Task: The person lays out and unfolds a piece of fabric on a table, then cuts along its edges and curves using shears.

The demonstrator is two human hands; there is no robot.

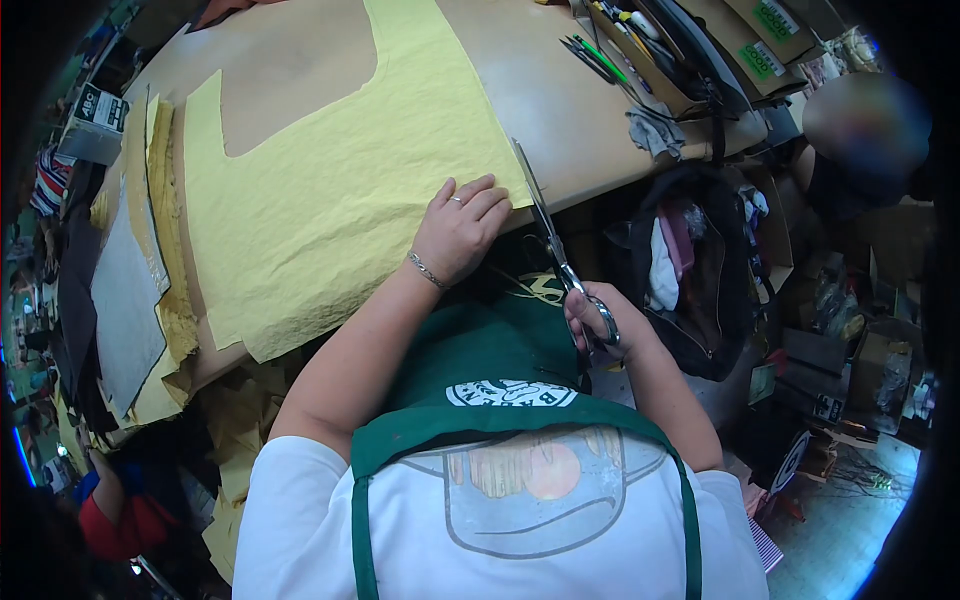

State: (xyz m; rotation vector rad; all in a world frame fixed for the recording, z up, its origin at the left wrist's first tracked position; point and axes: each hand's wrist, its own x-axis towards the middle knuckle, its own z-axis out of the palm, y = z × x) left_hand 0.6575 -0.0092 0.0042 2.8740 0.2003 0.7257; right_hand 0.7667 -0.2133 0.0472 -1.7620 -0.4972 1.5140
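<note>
A large yellow sheet (pixel 300 210) with a deep cutout along its far side lies on the tan table. My left hand (pixel 463 228) rests on the sheet near its right corner, fingers slightly apart, with a ring and a bracelet on it. In my right hand (pixel 600 318) are large metal scissors (pixel 553 235), held by the handles. Their blades point away from me and lie at the right edge of the sheet, near its corner. The blades look nearly closed. Thin yellow strips (pixel 540 288) hang below the table edge over the green apron.
Pens (pixel 595 60) and a box of tools (pixel 640 50) are at the back right, beside a grey cloth (pixel 655 132). An open black bag (pixel 690 270) sits right of the table. Layered material (pixel 130 290) lies at the left. People are at far right and lower left.
</note>
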